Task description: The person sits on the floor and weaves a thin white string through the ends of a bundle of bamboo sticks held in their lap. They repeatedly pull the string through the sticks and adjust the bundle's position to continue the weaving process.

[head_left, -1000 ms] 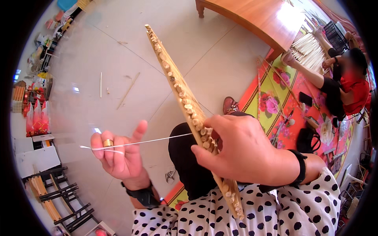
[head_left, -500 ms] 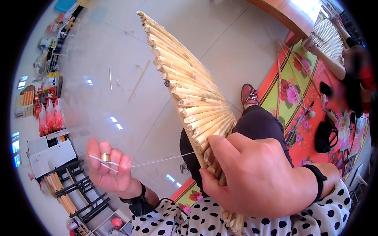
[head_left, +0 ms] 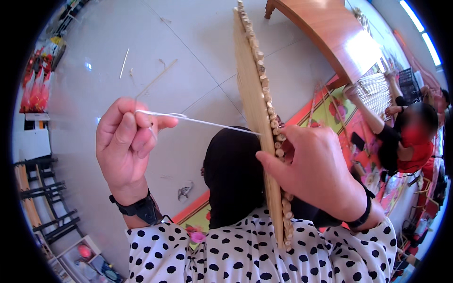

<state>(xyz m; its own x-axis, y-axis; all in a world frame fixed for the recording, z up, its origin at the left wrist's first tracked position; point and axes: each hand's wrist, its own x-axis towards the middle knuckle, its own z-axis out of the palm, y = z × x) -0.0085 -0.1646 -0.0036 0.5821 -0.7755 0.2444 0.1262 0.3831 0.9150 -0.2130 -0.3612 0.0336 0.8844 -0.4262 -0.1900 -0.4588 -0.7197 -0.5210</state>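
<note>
My right hand (head_left: 314, 162) grips a panel of pale stalks (head_left: 255, 94) bound side by side, standing on edge above my lap. Its thumb lies on the smooth left face, and the fingers are round the side where the cut stalk ends show. My left hand (head_left: 130, 146), raised at the left, pinches a white string (head_left: 212, 123) between thumb and fingers. Taut, the string runs right to the panel near my right thumb. A short loop of it hangs by the left fingers. Where the string enters the panel is too fine to make out.
A wooden table (head_left: 321, 33) stands at the far right. Beside it a person in red and black (head_left: 410, 137) sits near a pile of stalks (head_left: 375, 92). A floral mat (head_left: 325, 106) covers floor there. Loose stalks (head_left: 158, 78) lie on the tiles; black metal frames (head_left: 45, 193) stand left.
The panel has turned from its fanned stalk ends to a nearly edge-on view. My left hand has risen and turned, still holding the string. The whole view has shifted.
</note>
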